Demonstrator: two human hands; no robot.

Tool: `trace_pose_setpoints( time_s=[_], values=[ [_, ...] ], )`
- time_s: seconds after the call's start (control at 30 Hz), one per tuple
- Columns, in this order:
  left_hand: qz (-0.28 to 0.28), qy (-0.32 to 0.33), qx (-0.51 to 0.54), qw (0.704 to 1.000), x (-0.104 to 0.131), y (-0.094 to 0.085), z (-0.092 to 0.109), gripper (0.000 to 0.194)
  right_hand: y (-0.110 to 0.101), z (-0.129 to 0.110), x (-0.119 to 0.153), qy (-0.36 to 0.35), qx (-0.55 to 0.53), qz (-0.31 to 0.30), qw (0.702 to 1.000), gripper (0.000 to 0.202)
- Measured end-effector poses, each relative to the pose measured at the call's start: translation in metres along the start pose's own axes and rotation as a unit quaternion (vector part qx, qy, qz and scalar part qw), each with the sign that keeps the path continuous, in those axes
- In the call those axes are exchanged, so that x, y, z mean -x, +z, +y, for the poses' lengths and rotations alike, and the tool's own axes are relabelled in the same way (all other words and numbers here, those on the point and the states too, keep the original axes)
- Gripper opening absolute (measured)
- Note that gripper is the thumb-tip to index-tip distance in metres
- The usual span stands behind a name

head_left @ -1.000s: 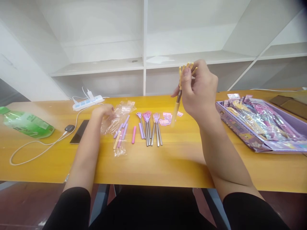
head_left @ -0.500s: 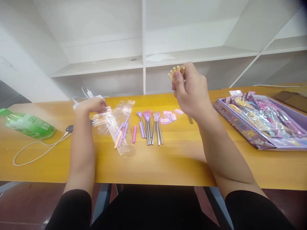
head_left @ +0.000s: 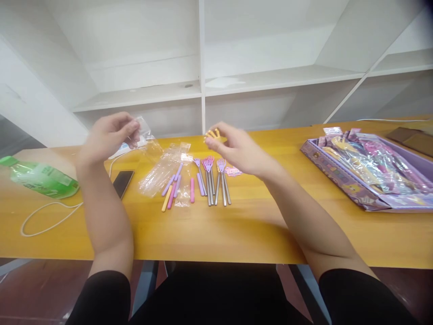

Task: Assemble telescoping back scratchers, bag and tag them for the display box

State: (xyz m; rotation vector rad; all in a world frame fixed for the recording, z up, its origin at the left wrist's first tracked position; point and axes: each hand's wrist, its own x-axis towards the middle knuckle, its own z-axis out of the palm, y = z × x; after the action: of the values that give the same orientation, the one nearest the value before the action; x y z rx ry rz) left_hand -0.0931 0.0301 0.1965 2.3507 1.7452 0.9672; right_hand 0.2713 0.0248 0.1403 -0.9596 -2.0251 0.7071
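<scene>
My left hand [head_left: 113, 135] pinches a clear plastic bag [head_left: 146, 131] above the table's back left part. In my right hand [head_left: 232, 146] is a back scratcher [head_left: 213, 134] with a yellow claw head; the hand hides the rest of it. Below and between the hands lie more clear bags [head_left: 158, 174]. Beside them are several loose coloured handles [head_left: 167, 198] in purple, pink and yellow. Several back scratchers [head_left: 209, 180] with purple or pink heads and metal rods lie side by side, heads away from me. Small pink cards [head_left: 233, 171] show partly behind my right hand.
A purple display box [head_left: 352, 192] holding bagged back scratchers stands at the right. At the left are a green bottle [head_left: 43, 178] lying on its side, a white cable [head_left: 50, 207] and a dark phone [head_left: 123, 183]. White shelves [head_left: 162, 92] rise behind the table.
My left hand has lifted up and left with a bag, uncovering the phone and more of the handles. My right hand has moved left and down with the yellow back scratcher.
</scene>
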Motion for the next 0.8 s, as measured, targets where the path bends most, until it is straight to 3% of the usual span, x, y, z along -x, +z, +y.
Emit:
trace_pose_setpoints(
  time_s=[0.13, 0.33, 0.4, 0.5, 0.57, 0.63, 0.7, 0.8],
  values=[
    [0.100, 0.014, 0.207, 0.973, 0.002, -0.001, 0.008, 0.054, 0.013, -0.006, 0.001, 0.017, -0.049, -0.110, 0.993, 0.040],
    [0.277, 0.035, 0.235, 0.931, 0.003, 0.003, 0.020, 0.051, 0.015, -0.005, -0.002, -0.010, -0.094, -0.251, 0.963, 0.028],
    [0.311, 0.051, 0.259, 0.913, 0.003, 0.002, 0.019, 0.042, 0.011, -0.006, -0.001, -0.002, -0.096, -0.259, 0.961, 0.023],
    [0.327, 0.089, 0.364, 0.867, -0.001, 0.000, 0.013, 0.029, 0.002, -0.010, 0.000, 0.009, -0.110, -0.208, 0.972, 0.024],
    [0.272, 0.103, 0.455, 0.842, -0.003, 0.002, 0.011, 0.037, -0.004, -0.012, 0.001, 0.016, -0.135, -0.168, 0.976, 0.026],
    [0.134, 0.128, 0.506, 0.842, -0.004, 0.010, 0.016, 0.053, -0.010, -0.014, 0.002, 0.022, -0.165, -0.135, 0.977, 0.028],
    [-0.025, 0.164, 0.494, 0.853, -0.002, 0.026, 0.030, 0.071, -0.015, -0.015, 0.003, 0.019, -0.187, -0.123, 0.975, 0.029],
    [-0.157, 0.174, 0.444, 0.865, 0.005, 0.057, 0.061, 0.092, -0.018, -0.016, 0.006, 0.005, -0.185, -0.139, 0.973, 0.031]
  ],
)
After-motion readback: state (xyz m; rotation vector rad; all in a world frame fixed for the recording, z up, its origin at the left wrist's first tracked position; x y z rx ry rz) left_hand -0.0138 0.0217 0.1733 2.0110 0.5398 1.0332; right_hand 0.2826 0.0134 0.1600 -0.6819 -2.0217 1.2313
